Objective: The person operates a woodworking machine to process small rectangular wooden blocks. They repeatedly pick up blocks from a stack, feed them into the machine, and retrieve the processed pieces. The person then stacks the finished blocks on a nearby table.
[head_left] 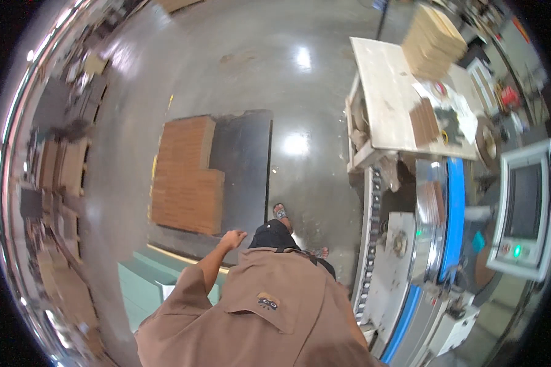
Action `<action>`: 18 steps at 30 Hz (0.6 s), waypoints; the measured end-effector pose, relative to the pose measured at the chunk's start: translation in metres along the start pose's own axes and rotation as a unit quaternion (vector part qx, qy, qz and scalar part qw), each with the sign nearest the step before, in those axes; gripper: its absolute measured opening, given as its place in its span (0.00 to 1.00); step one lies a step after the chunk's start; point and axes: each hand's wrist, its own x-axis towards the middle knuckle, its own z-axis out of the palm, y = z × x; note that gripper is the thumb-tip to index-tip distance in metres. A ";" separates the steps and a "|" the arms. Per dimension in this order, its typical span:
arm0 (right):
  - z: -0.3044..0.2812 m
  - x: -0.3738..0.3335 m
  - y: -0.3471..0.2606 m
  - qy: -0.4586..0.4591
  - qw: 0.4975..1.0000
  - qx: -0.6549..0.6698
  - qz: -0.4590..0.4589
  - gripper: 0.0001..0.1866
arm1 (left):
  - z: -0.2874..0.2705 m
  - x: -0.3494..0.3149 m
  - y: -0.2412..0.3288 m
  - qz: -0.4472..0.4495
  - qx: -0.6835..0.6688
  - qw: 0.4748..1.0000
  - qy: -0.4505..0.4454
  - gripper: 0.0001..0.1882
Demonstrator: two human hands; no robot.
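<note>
My left hand point(232, 239) hangs low in front of me, beside the near right corner of a stack of brown wood-look boards point(187, 196). Its fingers are loosely curled together, and nothing shows in them. The stack has a stepped shape and rests on a dark base board point(242, 165), part of which lies bare on the right. My left hand appears apart from the boards. My right arm runs down along my side, and that hand is out of sight behind my body.
To my right stands a long machine with a blue rail point(453, 214) and a screen panel point(523, 208). Beyond it, a white worktable point(386, 92) bears a stack of boards point(434, 40). Green panels point(141, 275) lie left of me; more boards point(61, 165) line the far left.
</note>
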 end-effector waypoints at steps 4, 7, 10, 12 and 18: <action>-0.027 0.053 -0.051 0.007 0.994 -0.074 -0.080 0.16 | 0.014 -0.003 -0.030 -0.072 -0.106 0.991 0.043 0.29; -0.081 0.099 -0.104 -0.010 0.960 -0.202 -0.195 0.15 | 0.060 -0.012 -0.057 -0.116 -0.159 0.980 0.028 0.28; -0.098 0.149 -0.216 -0.078 0.990 0.053 -0.107 0.17 | 0.046 0.027 -0.074 -0.118 -0.155 0.981 0.013 0.30; -0.096 0.164 -0.285 -0.079 0.975 0.206 -0.005 0.18 | 0.037 0.056 -0.090 -0.112 -0.147 0.982 -0.021 0.32; -0.132 0.212 -0.449 -0.073 0.994 0.015 -0.076 0.21 | -0.037 0.171 -0.050 -0.057 -0.285 0.952 0.098 0.30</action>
